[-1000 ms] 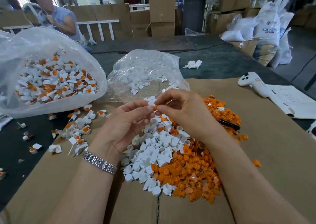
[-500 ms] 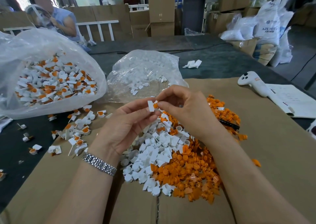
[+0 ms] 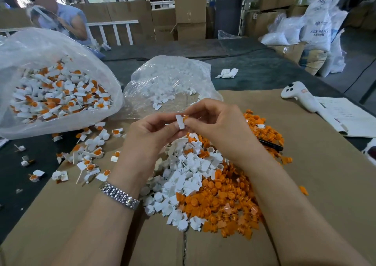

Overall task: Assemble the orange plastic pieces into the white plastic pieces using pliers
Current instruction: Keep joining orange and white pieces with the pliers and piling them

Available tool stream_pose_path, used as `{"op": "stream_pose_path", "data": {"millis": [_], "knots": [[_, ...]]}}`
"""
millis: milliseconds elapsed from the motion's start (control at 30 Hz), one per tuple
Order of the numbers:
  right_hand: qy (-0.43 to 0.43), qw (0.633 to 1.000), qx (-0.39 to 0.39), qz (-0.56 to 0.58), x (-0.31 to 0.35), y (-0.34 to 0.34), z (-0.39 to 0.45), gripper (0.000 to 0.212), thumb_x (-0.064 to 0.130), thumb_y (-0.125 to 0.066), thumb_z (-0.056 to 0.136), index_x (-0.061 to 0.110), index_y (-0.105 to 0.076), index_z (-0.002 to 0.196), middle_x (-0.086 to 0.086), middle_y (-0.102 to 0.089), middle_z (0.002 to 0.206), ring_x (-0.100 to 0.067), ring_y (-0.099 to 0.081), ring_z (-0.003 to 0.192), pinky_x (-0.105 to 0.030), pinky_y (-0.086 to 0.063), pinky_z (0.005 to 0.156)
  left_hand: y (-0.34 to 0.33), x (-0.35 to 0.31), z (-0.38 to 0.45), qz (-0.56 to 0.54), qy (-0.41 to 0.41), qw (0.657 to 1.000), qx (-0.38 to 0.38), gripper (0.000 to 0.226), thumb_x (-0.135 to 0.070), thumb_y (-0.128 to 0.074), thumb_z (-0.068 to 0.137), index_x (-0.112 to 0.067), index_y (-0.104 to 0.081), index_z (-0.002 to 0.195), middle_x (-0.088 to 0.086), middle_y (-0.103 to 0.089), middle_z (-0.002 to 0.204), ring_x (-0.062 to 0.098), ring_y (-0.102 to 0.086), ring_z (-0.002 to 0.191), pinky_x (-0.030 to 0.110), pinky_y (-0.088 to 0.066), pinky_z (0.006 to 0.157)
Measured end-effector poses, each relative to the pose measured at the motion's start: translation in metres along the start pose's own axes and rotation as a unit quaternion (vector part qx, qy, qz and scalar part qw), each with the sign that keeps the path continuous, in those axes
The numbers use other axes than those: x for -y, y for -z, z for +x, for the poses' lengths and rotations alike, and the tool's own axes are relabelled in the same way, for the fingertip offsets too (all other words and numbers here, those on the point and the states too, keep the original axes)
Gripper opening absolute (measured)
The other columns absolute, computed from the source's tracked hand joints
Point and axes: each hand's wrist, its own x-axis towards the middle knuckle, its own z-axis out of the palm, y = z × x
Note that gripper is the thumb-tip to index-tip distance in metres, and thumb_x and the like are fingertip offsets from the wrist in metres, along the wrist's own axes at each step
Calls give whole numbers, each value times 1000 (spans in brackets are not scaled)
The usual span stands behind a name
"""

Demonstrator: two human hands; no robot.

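My left hand (image 3: 151, 135) pinches a small white plastic piece (image 3: 180, 122) above the pile. My right hand (image 3: 215, 127) pinches an orange plastic piece (image 3: 185, 119) and holds it against the white one. Below the hands, on the brown cardboard (image 3: 325, 184), lies a heap of loose white pieces (image 3: 183, 180) beside a heap of orange pieces (image 3: 227, 208). A dark pliers handle (image 3: 271, 145) pokes out of the orange heap to the right of my right wrist.
A big clear bag (image 3: 61, 123) of joined white-and-orange pieces sits at the left, with several more scattered (image 3: 89, 158) in front. A clear bag of white pieces (image 3: 168, 82) lies behind my hands. A white controller (image 3: 301, 96) and papers (image 3: 350, 117) lie right. A person (image 3: 59, 15) sits far left.
Both hands rose slightly off the pile. The white piece turned upright in my left fingers and the orange piece in my right fingers came against it.
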Motion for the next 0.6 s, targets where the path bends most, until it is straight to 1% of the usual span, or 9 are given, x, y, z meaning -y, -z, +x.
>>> {"op": "stream_pose_path", "data": {"millis": [67,100,167,267,333,400,500,600], "knots": [[16,999,41,1,3,6,0,20,12,-75,89,23,-75,106,6,-72,92,-6,-69,82,-19,-56,76,1,-1,1,-91,42,995,12,19,-5,-76,74,-12,-84,89,13,-79,97,24,-78,92,27,-61,81],[28,998,50,-15,4,7,-1,22,12,-75,89,24,-75,107,7,-72,92,-6,-68,84,-21,-56,77,1,-1,2,-109,54,992,14,20,-2,-74,73,-11,-84,89,13,-79,96,23,-78,91,26,-61,79],[43,997,49,-37,4,6,-2,21,12,-75,89,22,-75,108,6,-71,90,-7,-67,84,-26,-55,80,2,-1,1,-112,58,992,16,21,-1,-74,73,-11,-84,87,13,-79,94,22,-78,89,25,-61,77],[57,997,32,-44,4,4,-2,21,11,-76,87,17,-76,107,6,-71,87,0,-66,83,-15,-51,77,2,-2,1,-106,40,993,15,20,-4,-76,70,-13,-84,86,11,-80,95,21,-78,90,25,-61,79],[66,996,22,-49,4,3,-2,21,11,-77,86,16,-76,107,8,-71,87,1,-66,83,-14,-52,78,3,-3,1,-97,24,995,8,20,-7,-78,68,-14,-85,85,10,-80,96,21,-78,92,26,-60,81],[73,996,16,-55,4,3,-2,21,12,-78,86,17,-76,106,8,-72,87,-1,-67,84,-17,-54,81,4,-3,2,-96,23,995,9,17,-5,-78,73,-13,-85,87,12,-80,100,23,-77,96,26,-60,82],[86,994,4,-64,3,2,-2,21,11,-78,86,21,-76,105,10,-72,88,-1,-67,86,-16,-54,81,5,-5,1,-117,42,992,27,12,-6,-75,84,-6,-83,94,19,-78,105,26,-77,98,27,-60,84],[91,993,2,-78,1,0,-2,21,14,-79,86,18,-75,106,8,-71,89,-4,-67,88,-20,-55,84,3,-6,1,-113,49,992,6,10,-6,-82,76,-5,-80,86,16,-78,94,24,-77,90,27,-61,82]]}}
